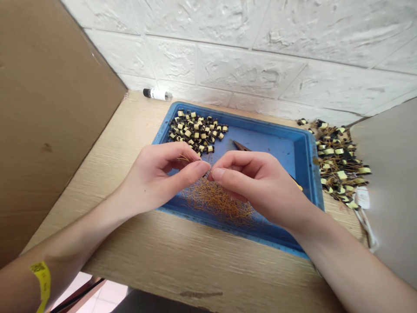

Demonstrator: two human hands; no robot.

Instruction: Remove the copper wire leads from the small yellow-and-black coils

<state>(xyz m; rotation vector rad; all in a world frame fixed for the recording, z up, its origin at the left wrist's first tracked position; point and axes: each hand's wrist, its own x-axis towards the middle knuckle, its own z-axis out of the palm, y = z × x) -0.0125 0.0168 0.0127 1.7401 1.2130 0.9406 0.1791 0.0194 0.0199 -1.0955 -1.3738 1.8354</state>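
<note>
My left hand [172,174] is closed in a pinch on a small wired coil, almost wholly hidden by the fingers. Thin copper-coloured wires [185,157] stick out above the left thumb. Against it, tip to tip, my right hand [250,176] pinches too; whatever lies between its thumb and forefinger is too small to make out. Both hands hover over a blue tray [270,121]. Under the fingers lies a heap of loose wire bits [221,202]. A pile of small black-and-yellow coils [195,130] fills the tray's far left corner.
Pliers [241,146] lie in the tray, partly behind my right hand. More coils with long wires [342,163] are heaped right of the tray, beside a white cable [368,228]. A small black-capped bottle [158,94] lies by the white wall. Cardboard [48,108] stands at left.
</note>
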